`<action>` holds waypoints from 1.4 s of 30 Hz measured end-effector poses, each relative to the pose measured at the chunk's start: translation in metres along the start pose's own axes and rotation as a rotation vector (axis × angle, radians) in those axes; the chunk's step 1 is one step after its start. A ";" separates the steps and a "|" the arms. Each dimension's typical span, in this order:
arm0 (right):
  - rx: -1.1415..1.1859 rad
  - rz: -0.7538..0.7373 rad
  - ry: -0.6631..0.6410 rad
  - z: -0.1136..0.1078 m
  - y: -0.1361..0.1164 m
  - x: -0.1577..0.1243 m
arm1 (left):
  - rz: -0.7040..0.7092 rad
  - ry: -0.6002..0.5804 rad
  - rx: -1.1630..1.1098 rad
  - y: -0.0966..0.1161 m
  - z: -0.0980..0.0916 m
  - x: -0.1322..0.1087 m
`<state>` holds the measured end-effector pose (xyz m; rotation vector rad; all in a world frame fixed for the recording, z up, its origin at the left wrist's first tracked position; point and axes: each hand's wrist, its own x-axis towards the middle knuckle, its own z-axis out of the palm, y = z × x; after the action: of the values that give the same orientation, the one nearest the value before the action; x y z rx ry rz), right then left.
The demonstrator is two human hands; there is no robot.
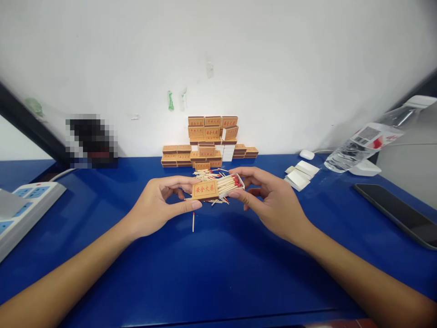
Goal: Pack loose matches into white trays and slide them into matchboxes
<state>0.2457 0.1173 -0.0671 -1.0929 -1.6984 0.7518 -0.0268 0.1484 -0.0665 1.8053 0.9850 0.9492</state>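
Left hand (157,203) pinches matchbox sleeve (205,190); right hand (275,201), half-curled, apparently grips tray (242,182).

Through the head view I see a matchbox sleeve (205,190), orange-tan with red characters inside a thin border, its printed face tilted up toward me. A white tray (242,181) stands partly slid out of its right end — filled with pale matchsticks (227,184), their red heads gathered toward the outer end. I see loose matches (204,173) behind the box — scattered, partly hidden by it.
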 end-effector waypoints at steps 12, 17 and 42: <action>-0.116 -0.034 0.039 0.002 -0.005 -0.003 | 0.045 -0.004 -0.009 0.002 0.004 0.000; -0.006 0.048 0.019 0.005 -0.003 -0.003 | 0.016 0.049 0.000 0.004 0.009 -0.002; 0.032 0.088 -0.294 0.025 -0.015 -0.026 | 0.137 0.109 0.345 -0.010 0.003 0.004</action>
<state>0.2213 0.0877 -0.0736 -1.0806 -1.8843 1.0329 -0.0249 0.1539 -0.0764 2.1483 1.1606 1.0171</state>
